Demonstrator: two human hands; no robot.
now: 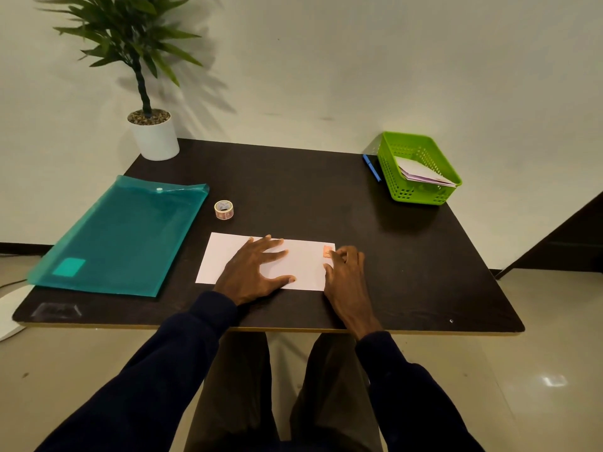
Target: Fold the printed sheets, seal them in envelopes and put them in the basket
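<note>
A white envelope point(303, 262) lies flat near the table's front edge, with a small orange sticker point(327, 251) at its top right corner. My left hand point(254, 272) rests spread and flat on the envelope's middle. My right hand point(346, 275) sits at the envelope's right end, a fingertip touching the sticker. The green basket point(388, 171) stands at the back right corner and holds several envelopes point(424, 174).
A roll of stickers point(224, 209) stands left of centre. A teal plastic folder point(124, 233) covers the table's left side. A potted plant point(153, 135) stands at the back left corner. A blue pen point(372, 168) lies beside the basket.
</note>
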